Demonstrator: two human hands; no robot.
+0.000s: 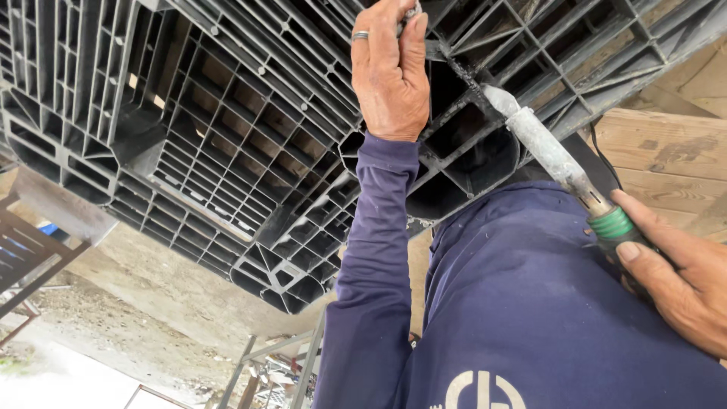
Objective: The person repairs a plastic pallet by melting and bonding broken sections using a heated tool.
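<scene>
black plastic pallet [227, 151]; left hand [390, 76] pinches thin rod at rib, right hand [681, 280] grips welding tool [553, 163].

- You have pale wooden planks [666, 163] at your upper right.
- You see rough concrete ground [163, 291] beyond.
- Grey metal frame bars [261, 363] stand lower down.

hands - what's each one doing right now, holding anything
Left hand: closed on a thin rod pressed to the black plastic pallet.
Right hand: closed on the heat tool by its green-banded handle.
</scene>
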